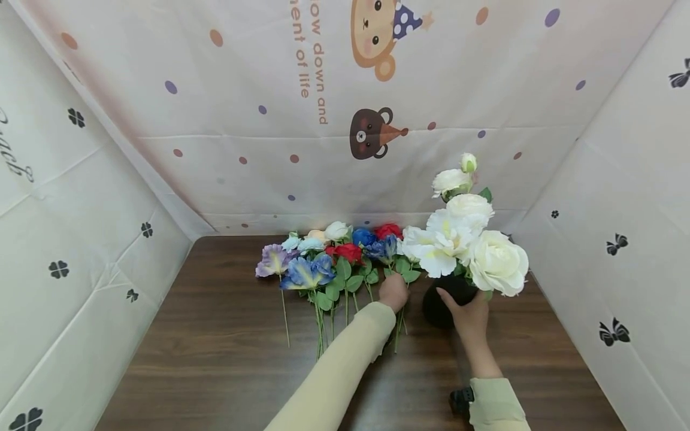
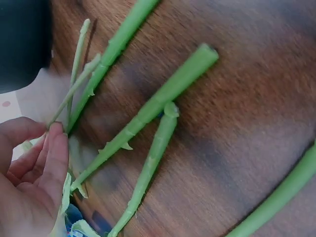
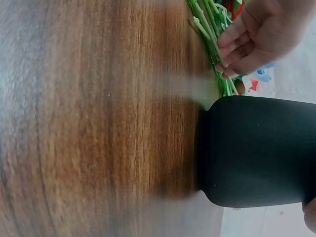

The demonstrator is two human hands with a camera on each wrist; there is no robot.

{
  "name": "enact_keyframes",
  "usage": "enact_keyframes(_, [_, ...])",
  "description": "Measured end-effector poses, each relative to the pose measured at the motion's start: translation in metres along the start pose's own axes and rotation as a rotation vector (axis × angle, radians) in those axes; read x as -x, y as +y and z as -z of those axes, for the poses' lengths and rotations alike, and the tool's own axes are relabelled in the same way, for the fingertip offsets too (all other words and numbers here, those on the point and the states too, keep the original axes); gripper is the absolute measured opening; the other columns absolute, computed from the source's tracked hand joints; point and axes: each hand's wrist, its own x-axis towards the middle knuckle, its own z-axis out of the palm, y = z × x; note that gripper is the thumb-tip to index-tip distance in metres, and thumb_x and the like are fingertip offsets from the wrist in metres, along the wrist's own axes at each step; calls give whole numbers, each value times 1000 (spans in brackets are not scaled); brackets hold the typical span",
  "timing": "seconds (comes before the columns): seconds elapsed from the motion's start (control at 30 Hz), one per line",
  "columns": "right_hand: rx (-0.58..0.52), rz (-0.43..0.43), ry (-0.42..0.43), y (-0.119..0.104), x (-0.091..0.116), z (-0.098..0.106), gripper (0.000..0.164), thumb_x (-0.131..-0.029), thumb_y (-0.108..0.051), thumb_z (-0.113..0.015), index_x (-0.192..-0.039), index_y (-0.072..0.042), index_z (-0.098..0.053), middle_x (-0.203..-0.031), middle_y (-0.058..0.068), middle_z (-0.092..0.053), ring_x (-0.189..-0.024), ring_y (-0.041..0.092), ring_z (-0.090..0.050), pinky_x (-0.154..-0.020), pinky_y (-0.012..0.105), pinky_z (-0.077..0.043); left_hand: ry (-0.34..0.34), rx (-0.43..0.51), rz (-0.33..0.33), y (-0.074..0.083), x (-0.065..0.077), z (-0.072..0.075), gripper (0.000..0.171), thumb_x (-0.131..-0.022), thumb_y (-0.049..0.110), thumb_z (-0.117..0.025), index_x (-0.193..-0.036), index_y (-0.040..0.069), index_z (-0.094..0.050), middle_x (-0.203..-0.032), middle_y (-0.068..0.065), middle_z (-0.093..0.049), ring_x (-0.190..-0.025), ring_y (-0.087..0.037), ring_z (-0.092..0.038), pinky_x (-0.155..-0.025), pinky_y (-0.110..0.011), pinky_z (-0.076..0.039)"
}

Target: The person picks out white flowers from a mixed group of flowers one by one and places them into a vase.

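My left hand (image 1: 393, 292) reaches into the row of loose artificial flowers and, in the left wrist view, pinches a thin green flower stem (image 2: 74, 92) between thumb and fingertips. Which bloom belongs to that stem cannot be told. Thicker thorned stems (image 2: 143, 116) lie beside it on the wood. With my right hand (image 1: 470, 317) I grip the black vase (image 3: 261, 153) near its neck; only a fingertip shows in the right wrist view. White artificial flowers (image 1: 498, 263) stand in the vase, leaning over its mouth.
Loose flowers lie left of the vase: a purple one (image 1: 272, 261), a blue-and-yellow one (image 1: 307, 272), a red rose (image 1: 347, 252) and a white rose (image 1: 338, 231). The brown table (image 1: 215, 359) meets printed cloth walls (image 1: 242, 191) at back and sides.
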Motion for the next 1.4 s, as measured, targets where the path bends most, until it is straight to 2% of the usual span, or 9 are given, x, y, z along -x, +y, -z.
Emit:
enact_keyframes(0.23, [-4, -10, -2, 0, -4, 1, 102, -89, -19, -81, -165, -19, -12, -170, 15, -24, -156, 42, -27, -123, 65, -26, -18, 228, -71, -4, 2, 4, 60, -99, 1, -59, -52, 17, -25, -51, 4, -16, -51, -12, -16, -52, -28, -22])
enact_keyframes(0.37, [1, -20, -6, -1, -6, 2, 102, -90, -21, -81, -165, -17, -12, -169, 17, -25, -155, 43, -27, -122, 64, -26, 20, 297, -172, -7, 4, 12, 59, -94, -6, -56, -54, 19, -20, -52, 6, -12, -55, -12, -10, -57, -28, -18])
enact_keyframes(0.47, [-12, -15, -3, -2, -7, 3, 103, -90, -20, -81, -165, -18, -11, -170, 16, -23, -156, 41, -26, -124, 63, -25, 16, 356, -197, -8, 6, 20, 53, -94, -4, -57, -58, 16, -25, -54, 4, -18, -56, -12, -15, -59, -26, -21])
enact_keyframes(0.57, [-31, -7, 7, -2, -7, 3, 103, -89, -17, -80, -165, -20, -10, -171, 12, -22, -158, 38, -23, -125, 61, -23, 10, 467, -187, -9, 7, 29, 38, -95, 1, -62, -58, 2, -55, -53, -1, -46, -54, -9, -33, -59, -22, -31])
enact_keyframes(0.7, [-27, -4, 15, -1, -5, 4, 102, -89, -16, -80, -165, -20, -12, -170, 13, -23, -157, 38, -24, -125, 61, -23, 31, 580, -206, -12, 9, 45, 20, -95, 3, -64, -106, -5, -78, -87, -17, -78, -70, -26, -70, -62, -20, -51])
enact_keyframes(0.93, [-15, -20, 9, 1, -4, 3, 102, -89, -19, -81, -164, -15, -13, -169, 17, -26, -156, 40, -27, -124, 62, -25, 226, 508, -325, -22, 29, 72, 15, -96, 12, -68, -103, 2, -77, -97, -15, -78, -86, -26, -74, -71, -23, -55])
enact_keyframes(1.07, [-22, -1, 14, 1, -6, 4, 102, -89, -18, -81, -164, -15, -13, -169, 16, -25, -156, 39, -27, -124, 61, -26, 276, 611, -423, -25, 46, 87, 13, -96, 8, -70, -100, -4, -74, -97, -21, -76, -89, -32, -73, -74, -19, -56])
enact_keyframes(1.23, [-24, 27, 24, 0, -8, 5, 102, -89, -16, -81, -164, -16, -12, -169, 15, -25, -156, 38, -26, -125, 60, -25, 141, 896, -564, -20, 72, 98, 17, -98, -4, -60, -106, -18, -64, -103, -35, -67, -85, -15, -68, -82, -20, -53])
enact_keyframes(1.4, [-19, 24, 27, -1, -9, 4, 99, -88, -16, -81, -163, -12, -16, -167, 19, -28, -155, 40, -29, -124, 61, -26, -58, 1058, -483, -3, 91, 105, 21, -103, 4, -51, -104, -16, -59, -91, -5, -64, -84, 8, -56, -104, -32, -47])
